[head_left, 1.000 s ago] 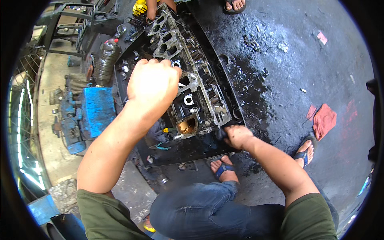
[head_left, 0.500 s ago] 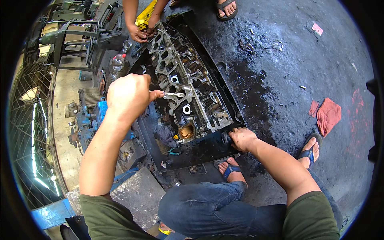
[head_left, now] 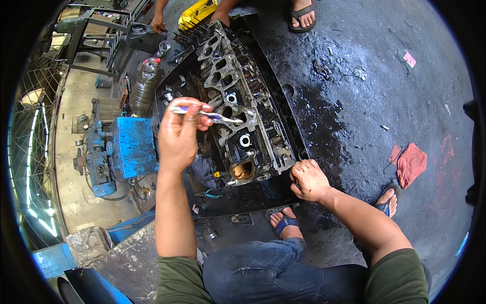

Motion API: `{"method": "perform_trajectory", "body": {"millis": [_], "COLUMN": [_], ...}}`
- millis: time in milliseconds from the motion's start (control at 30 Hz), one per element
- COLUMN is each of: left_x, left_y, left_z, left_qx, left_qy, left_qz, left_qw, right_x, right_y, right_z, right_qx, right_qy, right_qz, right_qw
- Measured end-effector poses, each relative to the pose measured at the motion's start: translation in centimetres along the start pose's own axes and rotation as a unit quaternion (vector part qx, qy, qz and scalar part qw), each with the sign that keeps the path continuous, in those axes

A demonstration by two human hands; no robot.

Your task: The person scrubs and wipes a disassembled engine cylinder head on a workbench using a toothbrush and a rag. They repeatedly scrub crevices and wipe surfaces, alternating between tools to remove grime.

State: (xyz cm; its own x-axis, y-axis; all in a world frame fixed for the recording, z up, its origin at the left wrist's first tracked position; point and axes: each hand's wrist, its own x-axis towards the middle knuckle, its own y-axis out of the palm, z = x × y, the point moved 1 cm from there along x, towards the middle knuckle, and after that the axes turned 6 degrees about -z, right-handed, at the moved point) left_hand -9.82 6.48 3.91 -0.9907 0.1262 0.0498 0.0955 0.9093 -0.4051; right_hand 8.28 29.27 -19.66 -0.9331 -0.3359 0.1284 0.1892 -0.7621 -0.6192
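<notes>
My left hand (head_left: 178, 137) is closed around a slim shiny wrench (head_left: 218, 117). Its far end points right, over the ports of a metal engine cylinder head (head_left: 238, 109). That oily cylinder head lies lengthwise in a black tray (head_left: 243, 202). Curled at the tray's near right corner is my right hand (head_left: 309, 180), closed on the rim; its fingertips are partly hidden. A brownish opening (head_left: 242, 171) shows at the near end of the cylinder head.
Another person's hands (head_left: 220, 17) are at the far end, beside a yellow container (head_left: 197, 14). A blue machine (head_left: 135, 147) and a dark plastic bottle (head_left: 147, 83) stand left. Right, a red cloth (head_left: 411, 164) lies on the oily floor. My sandalled foot (head_left: 286, 223) is near the tray.
My left hand has shifted right and down and turned, so more of the wrench shows. My right hand stays at the corner. The other person's hands have moved apart at the far end.
</notes>
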Motion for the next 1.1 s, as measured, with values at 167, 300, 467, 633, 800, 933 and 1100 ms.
{"method": "perform_trajectory", "body": {"millis": [167, 300, 467, 633, 800, 933, 1100], "left_x": [-0.3, 0.9, 0.9, 1.1, 1.6, 1.5, 1.4], "left_y": [1.1, 1.7, 3.1, 3.4, 3.9, 4.5, 4.0], "left_z": [0.1, 0.4, 0.0, -0.4, 0.7, 0.8, -0.4], "left_qx": [0.077, 0.101, 0.156, 0.169, 0.129, 0.114, 0.036], "left_qy": [0.03, 0.08, 0.052, 0.093, 0.071, 0.055, 0.034], "left_qz": [0.08, -0.07, 0.041, -0.065, -0.082, -0.059, -0.061], "left_qw": [0.993, 0.989, 0.986, 0.979, 0.986, 0.99, 0.997], "right_x": [2.4, 5.6, 8.9, 10.8, 12.5, 13.7, 14.3], "right_y": [-3.8, -6.0, -6.3, -7.8, -8.5, -8.0, -7.0], "right_z": [1.5, 4.9, 10.7, 11.5, 11.4, 11.4, 10.9], "right_qx": [0.045, 0.105, 0.155, 0.124, 0.131, 0.121, 0.197], "right_qy": [-0.025, -0.048, 0.087, 0.139, 0.114, 0.134, 0.178], "right_qz": [-0.168, -0.258, -0.259, -0.187, -0.1, -0.109, -0.081], "right_qw": [0.984, 0.959, 0.949, 0.965, 0.98, 0.977, 0.961]}}
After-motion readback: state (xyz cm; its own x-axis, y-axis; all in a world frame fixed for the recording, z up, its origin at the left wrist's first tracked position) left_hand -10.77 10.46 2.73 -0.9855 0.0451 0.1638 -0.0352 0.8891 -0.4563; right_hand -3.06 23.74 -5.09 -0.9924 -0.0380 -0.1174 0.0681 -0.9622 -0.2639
